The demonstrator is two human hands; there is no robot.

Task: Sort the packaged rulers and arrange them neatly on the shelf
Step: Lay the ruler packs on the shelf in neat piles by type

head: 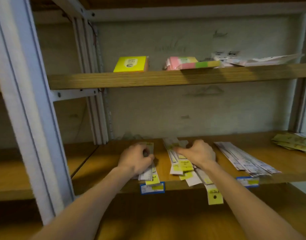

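The packaged rulers lie in three loose piles on the wooden shelf [166, 163] in front of you: a small left pile [151, 174] under your left hand [135, 157], a messy middle pile [180, 166] under your right hand [199, 154], and a fanned pile [245, 159] to the right, which neither hand touches. Expect them to be light, flat and fairly stiff along their length, in slick plastic sleeves that slide over one another easily, so a stack will probably skate apart if you lift it by one end. One middle ruler [213, 193] already hangs past the shelf's front edge and could slip off. Your left fingers [147, 153] are curled onto the left pile, seemingly gripping it; your right fingers [183, 149] are bent over the far part of the middle pile, though blur hides whether they pinch or just press. Take each stack by its long edges near the middle, squaring the ends against the shelf. Above, a second shelf [148, 80] carries a yellow pad [129, 64] and pink packets [180, 63].
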